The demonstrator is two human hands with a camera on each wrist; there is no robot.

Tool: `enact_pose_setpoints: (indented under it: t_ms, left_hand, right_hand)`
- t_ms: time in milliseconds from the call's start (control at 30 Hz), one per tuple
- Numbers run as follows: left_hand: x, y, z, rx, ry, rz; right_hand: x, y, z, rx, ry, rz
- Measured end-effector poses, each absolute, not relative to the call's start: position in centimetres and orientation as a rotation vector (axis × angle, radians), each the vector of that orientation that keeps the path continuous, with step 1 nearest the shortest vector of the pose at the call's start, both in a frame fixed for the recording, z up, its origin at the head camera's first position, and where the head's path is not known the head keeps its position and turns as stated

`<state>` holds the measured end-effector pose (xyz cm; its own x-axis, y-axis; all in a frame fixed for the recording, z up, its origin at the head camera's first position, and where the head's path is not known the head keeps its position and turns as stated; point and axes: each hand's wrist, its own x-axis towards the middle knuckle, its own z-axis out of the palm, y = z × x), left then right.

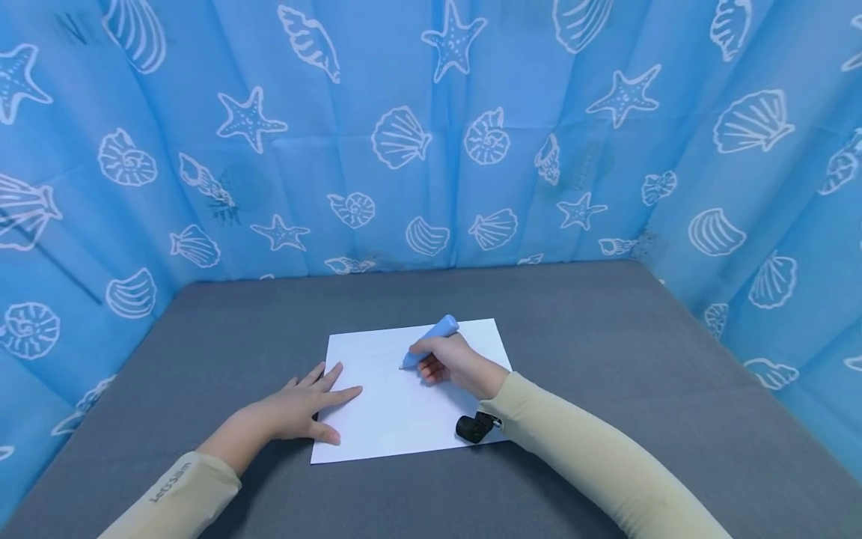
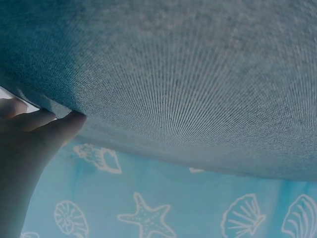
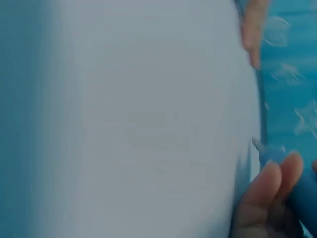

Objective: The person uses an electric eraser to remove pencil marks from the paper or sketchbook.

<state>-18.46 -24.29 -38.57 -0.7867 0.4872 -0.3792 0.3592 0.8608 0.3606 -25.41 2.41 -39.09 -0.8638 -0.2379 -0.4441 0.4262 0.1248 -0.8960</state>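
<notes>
A sheet of white paper (image 1: 377, 427) lies on the grey cloth surface. My left hand (image 1: 292, 412) rests on the sheet's left edge with its fingers spread; its fingertips show in the left wrist view too. My right hand (image 1: 458, 363) pinches a thick blue pen (image 1: 444, 328) over the upper middle of the sheet. The pen leans to the right, its thin metal tip (image 3: 257, 144) pointing down-left, right at the paper. No marks show on the sheet. In the right wrist view, the fingers (image 3: 265, 186) curl round the pen's barrel.
A grey cloth-covered table (image 1: 579, 322) extends around the paper. Behind it and at both sides hangs a blue curtain (image 1: 350, 172) with white shells and starfish. A small black device (image 1: 474, 428) sits at my right wrist, overlapping the sheet's lower right edge.
</notes>
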Motion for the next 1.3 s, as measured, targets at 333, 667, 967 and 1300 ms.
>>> enact_pose_setpoints:
  t_ms: [333,667,967,1300]
  left_hand:
    - [-18.8,-24.3,-39.2,0.635,2.579,0.406]
    - [-18.6,-24.9,-39.4,0.637,2.574,0.452]
    - [-18.5,-24.7,-39.1,0.712,2.623,0.416]
    - [-17.6,-23.7,-38.5,0.701,2.69,0.274]
  right_hand:
    - [-25.6,12.0,-38.2,0.389,1.828,-2.1]
    - [-24.6,17.4,-37.6,0.447,1.72,-2.179]
    - [-24.3,19.5,-37.5,0.466,1.734,-2.267]
    - [-23.8,21.4,-37.4,0.449,1.78,-2.195]
